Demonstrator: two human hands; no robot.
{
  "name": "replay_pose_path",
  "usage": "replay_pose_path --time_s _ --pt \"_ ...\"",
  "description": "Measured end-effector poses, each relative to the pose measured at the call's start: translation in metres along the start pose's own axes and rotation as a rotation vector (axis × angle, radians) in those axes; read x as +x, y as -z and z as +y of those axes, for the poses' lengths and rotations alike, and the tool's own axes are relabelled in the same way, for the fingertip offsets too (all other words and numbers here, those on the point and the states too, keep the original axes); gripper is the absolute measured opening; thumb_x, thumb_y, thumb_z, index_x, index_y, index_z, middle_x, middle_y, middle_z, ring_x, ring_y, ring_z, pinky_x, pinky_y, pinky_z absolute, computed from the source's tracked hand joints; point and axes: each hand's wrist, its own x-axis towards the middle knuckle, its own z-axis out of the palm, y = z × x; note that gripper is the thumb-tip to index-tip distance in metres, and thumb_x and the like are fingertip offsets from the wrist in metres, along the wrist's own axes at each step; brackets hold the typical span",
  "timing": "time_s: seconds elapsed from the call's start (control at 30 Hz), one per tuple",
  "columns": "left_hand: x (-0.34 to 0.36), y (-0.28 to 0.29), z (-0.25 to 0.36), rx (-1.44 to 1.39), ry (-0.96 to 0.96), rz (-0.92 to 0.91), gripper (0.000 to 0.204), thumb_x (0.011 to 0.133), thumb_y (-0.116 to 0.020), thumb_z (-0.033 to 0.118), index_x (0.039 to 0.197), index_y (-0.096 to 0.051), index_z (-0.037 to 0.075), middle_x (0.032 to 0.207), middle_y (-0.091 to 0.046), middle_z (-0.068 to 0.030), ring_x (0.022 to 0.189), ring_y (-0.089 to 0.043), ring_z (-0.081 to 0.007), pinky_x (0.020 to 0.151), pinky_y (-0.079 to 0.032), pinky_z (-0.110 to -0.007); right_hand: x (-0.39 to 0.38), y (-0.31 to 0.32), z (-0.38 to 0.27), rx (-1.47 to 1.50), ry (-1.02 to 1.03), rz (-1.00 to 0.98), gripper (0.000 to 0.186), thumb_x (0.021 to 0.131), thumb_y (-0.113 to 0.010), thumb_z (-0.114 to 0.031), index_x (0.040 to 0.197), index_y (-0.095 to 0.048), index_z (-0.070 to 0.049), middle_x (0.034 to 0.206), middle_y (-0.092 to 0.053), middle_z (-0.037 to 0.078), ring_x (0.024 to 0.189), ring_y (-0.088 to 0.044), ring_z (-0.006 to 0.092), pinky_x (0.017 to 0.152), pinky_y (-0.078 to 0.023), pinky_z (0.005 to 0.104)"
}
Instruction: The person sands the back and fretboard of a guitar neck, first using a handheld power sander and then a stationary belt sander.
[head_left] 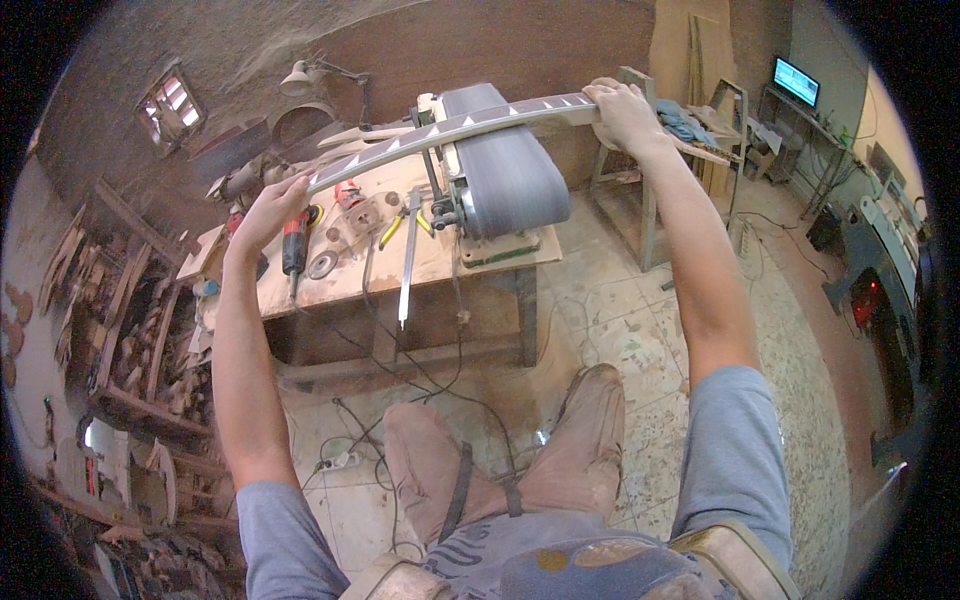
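Fingers, left: yours (298,187), wrapped about one end of the neck, left of the belt sander (515,185), the landmark of this entry. Left hand (268,212) behind them, wrist bent.

Fingers, right: yours (606,92), clasped over the opposite end, right of the sander. Right hand (632,120) with the knuckles uppermost.

Item held: one instrument neck (400,145), long, dark-faced, with pale triangular inlays, spanning your two hands. It lies crosswise over the sander's grey belt; whether it touches, you cannot tell from this view.

Left of the sander, on the worktop (342,285): yellow-handled tool (392,230); long metal measuring tool (408,270), jutting past the near edge; red-and-black power tool (293,245); round disc (323,264) beside it.

Beyond, to the sander's upper left: one jointed lamp (297,78).

Right of the sander: wooden frame (645,195), blue cloth (686,124); farther off, a lit screen (796,82).

Below the sander, nearer you: dark cables (440,388).
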Motion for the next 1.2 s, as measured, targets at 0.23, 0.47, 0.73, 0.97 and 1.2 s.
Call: replay_pose_path --time_s 0.23,0.47,0.73,0.97,1.2 --pt "0.033 -0.054 0.054 0.061 -0.067 -0.033 0.047 0.106 -0.047 0.039 0.132 -0.061 0.004 0.085 -0.057 0.0008 0.082 -0.052 -0.0128 0.076 -0.044 -0.029 -0.024 0.001 0.079 0.163 -0.055 -0.106 0.054 0.079 -0.067 -0.003 0.133 -0.058 -0.008 0.131 -0.063 0.016 0.118 -0.060 0.0355 0.102 -0.048 0.0440" --pt "0.072 -0.114 0.100 0.151 -0.214 -0.050 0.048 0.106 -0.044 0.041 0.126 -0.063 0.001 0.079 -0.053 0.0011 0.075 -0.049 -0.0103 0.068 -0.044 -0.029 -0.048 0.017 0.146 0.145 -0.156 -0.178 0.059 0.075 -0.066 0.004 0.132 -0.057 -0.005 0.128 -0.064 0.018 0.117 -0.060 0.0367 0.101 -0.049 0.0443" --pt "0.067 -0.143 0.119 0.165 -0.267 0.069 0.048 0.107 -0.040 0.041 0.111 -0.061 -0.002 0.081 -0.058 -0.0077 0.081 -0.056 -0.0203 0.080 -0.047 -0.036 -0.030 0.001 0.166 -0.032 -0.240 -0.271 0.065 0.074 -0.060 0.014 0.135 -0.056 -0.009 0.125 -0.066 0.017 0.118 -0.060 0.0382 0.101 -0.050 0.0478" --pt "0.054 -0.145 0.130 0.222 -0.175 0.104 0.051 0.105 -0.039 0.047 0.117 -0.062 0.003 0.084 -0.060 -0.0065 0.076 -0.060 -0.0175 0.056 -0.056 -0.033 -0.018 -0.010 0.166 -0.135 -0.133 -0.258 0.039 0.096 -0.052 -0.016 0.135 -0.059 -0.016 0.125 -0.067 0.011 0.125 -0.057 0.0338 0.105 -0.046 0.0516" --pt "0.055 -0.137 0.115 0.296 -0.209 0.147 0.053 0.105 -0.039 0.047 0.118 -0.062 0.001 0.083 -0.061 -0.0107 0.079 -0.060 -0.0239 0.071 -0.050 -0.039 -0.009 -0.016 0.156 -0.182 -0.125 -0.253 0.043 0.093 -0.056 -0.016 0.136 -0.058 -0.017 0.142 -0.057 0.006 0.137 -0.046 0.0337 0.110 -0.039 0.0540"
